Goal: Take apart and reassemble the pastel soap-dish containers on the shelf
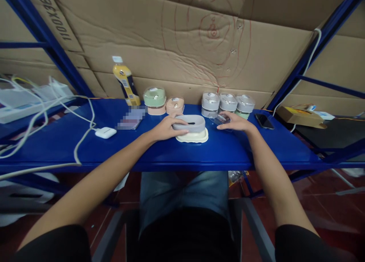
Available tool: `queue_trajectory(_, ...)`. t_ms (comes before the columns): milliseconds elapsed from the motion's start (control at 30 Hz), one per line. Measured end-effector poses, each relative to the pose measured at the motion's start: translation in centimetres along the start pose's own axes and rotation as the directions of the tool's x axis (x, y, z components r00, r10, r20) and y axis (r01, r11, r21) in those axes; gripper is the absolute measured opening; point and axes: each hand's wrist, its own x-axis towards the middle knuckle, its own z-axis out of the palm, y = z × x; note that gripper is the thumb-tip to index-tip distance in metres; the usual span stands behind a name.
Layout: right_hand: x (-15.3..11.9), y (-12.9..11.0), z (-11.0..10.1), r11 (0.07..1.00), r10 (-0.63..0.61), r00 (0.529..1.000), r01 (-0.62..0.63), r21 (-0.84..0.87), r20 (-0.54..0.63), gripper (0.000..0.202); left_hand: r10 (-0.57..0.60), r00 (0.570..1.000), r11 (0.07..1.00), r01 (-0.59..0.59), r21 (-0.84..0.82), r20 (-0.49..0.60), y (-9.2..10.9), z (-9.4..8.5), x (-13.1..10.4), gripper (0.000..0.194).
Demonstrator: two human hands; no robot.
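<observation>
My left hand (168, 128) grips the left end of a grey oval box (196, 128), thumb along its front and fingers over the rim. A dark slot or object shows inside the box. Beneath it is a cream tray-like piece (193, 139) with a wavy edge, on the blue table. To the right, my right hand (236, 122) has its thumb and fingers around a clear plastic lid (220, 119), low over the tabletop. Just behind that hand stand grey boxes with clear lids (210, 102), partly hidden by it.
Green and pink boxes (154, 99) stand at the back, beside a yellow bottle (127, 83). A white earphone case (105, 132) and cables (76, 140) lie left. A phone (264, 121) and an open carton (300, 116) are right. Cardboard (142, 30) walls the back.
</observation>
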Motion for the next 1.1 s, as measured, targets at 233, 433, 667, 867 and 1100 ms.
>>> queue_trajectory(233,0.1,1.2,0.1,0.984,-0.166,0.976,0.172,-0.034,0.141,0.110,-0.122,0.988,0.974,0.137,0.182,-0.093,-3.5,-2.6,-1.3,0.069)
queue_trajectory(433,0.6,1.9,0.6,0.985,-0.155,0.976,0.164,-0.048,0.156,0.115,-0.200,0.978,0.951,0.209,0.226,-0.063,-4.6,-2.5,-1.5,0.065)
queue_trajectory(667,0.7,1.7,0.7,0.987,-0.131,0.976,0.144,-0.064,0.176,0.123,-0.098,0.989,0.984,0.113,0.140,-0.108,-3.2,-2.0,-1.4,0.069)
queue_trajectory(867,0.5,0.9,0.7,0.990,-0.086,0.985,0.101,-0.093,0.153,0.118,0.026,1.000,0.998,-0.025,0.049,-0.012,0.4,0.7,-0.9,0.059)
queue_trajectory(1100,-0.5,-0.9,0.4,0.990,-0.119,0.990,0.124,0.060,-0.072,0.107,0.054,0.999,0.998,-0.054,0.038,0.004,1.3,2.1,-0.4,0.078)
